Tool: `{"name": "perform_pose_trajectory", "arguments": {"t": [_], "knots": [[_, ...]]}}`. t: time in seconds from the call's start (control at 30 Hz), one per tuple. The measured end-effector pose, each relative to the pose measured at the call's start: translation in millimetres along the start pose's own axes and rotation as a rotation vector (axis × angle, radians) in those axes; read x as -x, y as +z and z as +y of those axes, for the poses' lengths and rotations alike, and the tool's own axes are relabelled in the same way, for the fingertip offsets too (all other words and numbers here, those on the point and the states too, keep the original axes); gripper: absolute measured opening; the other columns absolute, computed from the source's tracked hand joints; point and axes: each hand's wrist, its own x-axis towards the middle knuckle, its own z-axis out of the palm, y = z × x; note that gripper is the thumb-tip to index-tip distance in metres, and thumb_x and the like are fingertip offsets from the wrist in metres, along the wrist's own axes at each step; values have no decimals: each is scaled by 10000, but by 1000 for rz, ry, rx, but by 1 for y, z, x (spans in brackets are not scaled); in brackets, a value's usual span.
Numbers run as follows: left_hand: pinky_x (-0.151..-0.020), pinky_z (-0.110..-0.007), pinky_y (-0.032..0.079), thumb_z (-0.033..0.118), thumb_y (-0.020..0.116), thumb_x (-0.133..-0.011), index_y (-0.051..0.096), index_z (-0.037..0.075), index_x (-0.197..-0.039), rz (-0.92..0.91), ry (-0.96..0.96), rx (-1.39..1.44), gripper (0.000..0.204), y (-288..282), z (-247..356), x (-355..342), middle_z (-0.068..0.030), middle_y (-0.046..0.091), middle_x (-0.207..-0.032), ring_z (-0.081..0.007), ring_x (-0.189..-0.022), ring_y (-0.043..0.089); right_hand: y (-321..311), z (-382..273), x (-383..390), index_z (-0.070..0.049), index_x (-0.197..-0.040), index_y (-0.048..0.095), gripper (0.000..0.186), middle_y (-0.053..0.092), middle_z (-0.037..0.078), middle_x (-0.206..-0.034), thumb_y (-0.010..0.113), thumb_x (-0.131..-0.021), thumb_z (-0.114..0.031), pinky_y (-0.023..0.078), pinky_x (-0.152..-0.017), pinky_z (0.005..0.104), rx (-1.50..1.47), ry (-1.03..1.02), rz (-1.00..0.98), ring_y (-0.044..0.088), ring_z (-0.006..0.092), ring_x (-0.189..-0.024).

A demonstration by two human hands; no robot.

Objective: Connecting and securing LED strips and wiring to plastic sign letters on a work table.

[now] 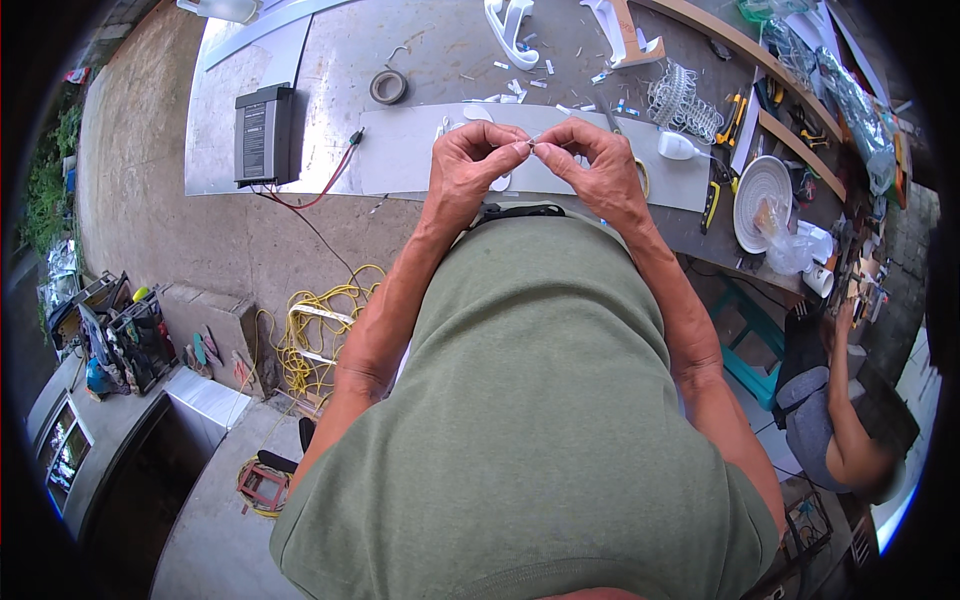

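Note:
Above the near edge of the workbench, my left hand and my right hand meet fingertip to fingertip. Each is closed in a pinch, thumb against forefinger. Whatever sits between the fingertips is tiny and thin; I cannot make out its kind. Under both hands lies a pale grey flat panel. White plastic bits show behind the left hand, partly hidden by it. Scissors with a yellowish handle lie partly behind my right hand. Close by on the right is a white rounded plastic piece.
A black box with red and black leads and a tape roll are at left. Rightward lie a white wire coil, pliers and a round white basket. Another person is at lower right. Yellow cord tangles on the floor.

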Motion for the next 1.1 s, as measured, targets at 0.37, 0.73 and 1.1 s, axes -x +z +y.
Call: {"name": "perform_pose_trajectory", "arguments": {"t": [0.37,0.73,1.1], "knots": [[-718,-251,521,23,747,-871,730,-17,-932,-47,8,-12,75,-2,1,-1,-106,704,-986,-112,-827,635,-2,-2,-1,-19,-1084,731,253,734,65,-951,739,-910,-202,549,-760,263,-145,169,-15,673,118,-854],[-721,-246,521,46,747,-884,736,-19,-960,-69,6,-33,101,-2,5,1,-108,708,-996,-108,-826,634,-1,-1,2,-22,-1057,738,205,741,73,-933,727,-908,-162,554,-726,288,9,60,4,677,134,-790],[-641,-225,495,62,738,-900,702,-19,-971,-98,-26,-92,113,-6,0,-2,-86,721,-891,-89,-752,627,2,1,0,-15,-992,630,100,656,96,-868,655,-927,-87,528,-680,333,239,-181,23,652,195,-756]]}}
